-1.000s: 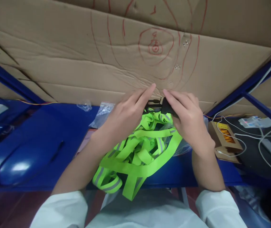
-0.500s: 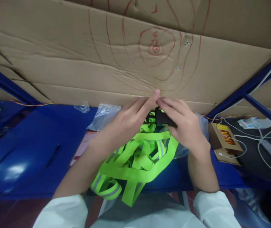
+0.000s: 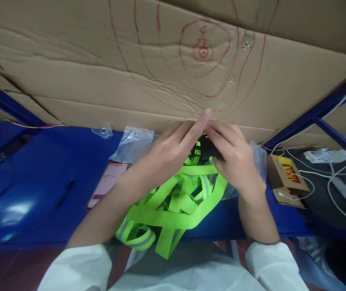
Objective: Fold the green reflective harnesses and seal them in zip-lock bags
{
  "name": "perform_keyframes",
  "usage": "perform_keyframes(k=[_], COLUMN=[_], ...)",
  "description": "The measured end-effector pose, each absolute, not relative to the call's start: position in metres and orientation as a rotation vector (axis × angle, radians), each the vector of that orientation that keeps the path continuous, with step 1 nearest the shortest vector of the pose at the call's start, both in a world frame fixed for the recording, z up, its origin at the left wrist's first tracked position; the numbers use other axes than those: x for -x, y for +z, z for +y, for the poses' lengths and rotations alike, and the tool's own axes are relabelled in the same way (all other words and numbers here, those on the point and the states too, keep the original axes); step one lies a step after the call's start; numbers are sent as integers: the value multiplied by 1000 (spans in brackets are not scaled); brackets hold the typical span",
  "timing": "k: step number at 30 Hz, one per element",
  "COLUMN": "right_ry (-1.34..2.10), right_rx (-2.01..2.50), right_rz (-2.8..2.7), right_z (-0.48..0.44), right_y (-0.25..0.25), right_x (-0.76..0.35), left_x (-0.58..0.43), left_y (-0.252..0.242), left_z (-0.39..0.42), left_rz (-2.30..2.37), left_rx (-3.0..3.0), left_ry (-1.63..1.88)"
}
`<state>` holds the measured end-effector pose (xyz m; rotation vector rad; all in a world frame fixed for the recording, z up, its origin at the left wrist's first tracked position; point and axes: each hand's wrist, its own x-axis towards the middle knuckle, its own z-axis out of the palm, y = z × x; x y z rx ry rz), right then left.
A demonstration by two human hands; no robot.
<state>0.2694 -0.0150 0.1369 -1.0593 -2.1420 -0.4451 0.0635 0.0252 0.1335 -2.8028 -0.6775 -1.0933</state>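
Note:
A black plastic buckle [image 3: 208, 148] is held up between my two hands, with neon-green webbing threaded through its left part. My left hand [image 3: 175, 143] is closed at the buckle's left side, its index finger stretched over the top; the fingertips below are hidden. On the other side, my right hand [image 3: 232, 153] grips the buckle's right part with fingers bent over it. The fingers of both hands meet above the buckle. Beneath them, the green strap [image 3: 173, 220] with grey reflective stripes lies heaped in loops, and some loops hang over the table's front edge.
A cardboard panel [image 3: 100, 81] with red drawn rings stands behind the blue table [image 3: 48, 178]. Left of the strap are a clear plastic bag [image 3: 133, 141] and a phone [image 3: 107, 182]. An open cardboard box [image 3: 288, 180] and white cables [image 3: 327, 176] lie at right.
The view has shifted slightly, showing more of the phone. Both hands keep their hold at the buckle, with little visible change in the strap heap.

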Motion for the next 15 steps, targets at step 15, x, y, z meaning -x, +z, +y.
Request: perform_keyframes(k=[15], right_ry=[-57], right_rx=[1122], right_rz=[-1668], right_z=[0], right_y=[129], right_x=[-272], left_x=[-65], left_y=[139], left_z=[47], left_rz=[-1168], left_rx=[3428], left_ry=[-1710])
